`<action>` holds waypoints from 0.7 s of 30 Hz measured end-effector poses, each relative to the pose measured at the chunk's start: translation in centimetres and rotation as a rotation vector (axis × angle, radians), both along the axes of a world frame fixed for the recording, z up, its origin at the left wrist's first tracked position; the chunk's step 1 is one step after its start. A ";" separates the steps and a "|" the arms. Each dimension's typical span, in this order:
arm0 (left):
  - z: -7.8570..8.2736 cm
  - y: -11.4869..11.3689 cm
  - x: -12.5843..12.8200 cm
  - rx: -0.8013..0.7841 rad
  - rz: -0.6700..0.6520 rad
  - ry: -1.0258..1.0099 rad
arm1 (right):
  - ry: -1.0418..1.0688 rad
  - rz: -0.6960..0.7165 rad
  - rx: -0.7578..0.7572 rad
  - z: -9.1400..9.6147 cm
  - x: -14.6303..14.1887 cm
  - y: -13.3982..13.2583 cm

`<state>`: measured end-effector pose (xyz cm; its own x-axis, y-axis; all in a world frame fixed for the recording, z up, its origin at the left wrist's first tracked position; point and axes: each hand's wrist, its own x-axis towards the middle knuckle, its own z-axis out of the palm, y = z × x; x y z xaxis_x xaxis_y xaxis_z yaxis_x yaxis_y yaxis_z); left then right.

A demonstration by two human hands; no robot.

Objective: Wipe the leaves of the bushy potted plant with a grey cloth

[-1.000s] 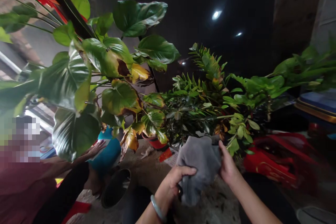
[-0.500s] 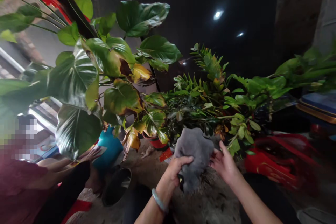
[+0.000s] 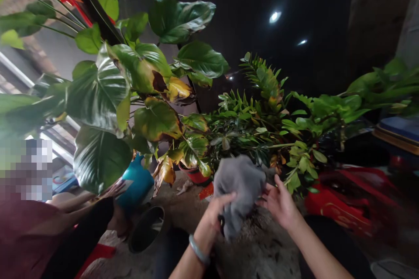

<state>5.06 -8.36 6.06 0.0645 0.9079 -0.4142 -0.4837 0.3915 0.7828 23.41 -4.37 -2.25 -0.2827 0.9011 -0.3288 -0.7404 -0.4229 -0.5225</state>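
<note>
A crumpled grey cloth [image 3: 240, 183] hangs in front of me, just before the green plants. My left hand [image 3: 216, 213], with a pale bangle [image 3: 198, 250] on its wrist, is closed on the cloth's lower left, thumb on top. At the cloth's right edge is my right hand [image 3: 282, 208], its thumb raised apart and its fingers stretched toward the fabric. Those fingertips touch or nearly touch the cloth. A small dark piece with the cloth shows beside my left fingers, too unclear to name.
Large-leaved plants [image 3: 101, 91] rise on the left; leafy shoots [image 3: 262, 83] stand behind the cloth. A co-worker [image 3: 29, 231] sits at left near a teal vase-like vessel [image 3: 135, 183]. A dark bucket [image 3: 147, 229] stands on the floor, and a red bag [image 3: 343, 200] lies right.
The cloth has shifted slightly left and bunched up more, moving with my left hand. My right hand stays at its right edge. The whole view has shifted a little.
</note>
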 end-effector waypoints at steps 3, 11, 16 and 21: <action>-1.9 -1.0 -0.7 -0.091 -0.073 0.089 | 0.000 0.015 -0.028 0.1 -0.1 -0.1; 4.1 2.3 -3.0 0.307 0.323 -0.064 | 0.006 -0.009 -0.044 1.5 -0.4 -0.2; -2.5 -1.4 -3.3 -0.120 0.271 0.017 | -0.032 -0.049 -0.105 2.2 -0.4 -0.4; -6.4 -5.5 -4.2 -0.219 0.182 -0.050 | -0.004 -0.037 -0.063 1.6 -0.2 -0.4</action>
<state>0.91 -13.82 -0.35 -0.0657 0.7959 -0.6018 -0.5972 0.4518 0.6627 23.24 -4.77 -0.69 -0.2484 0.8885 -0.3859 -0.7540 -0.4274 -0.4987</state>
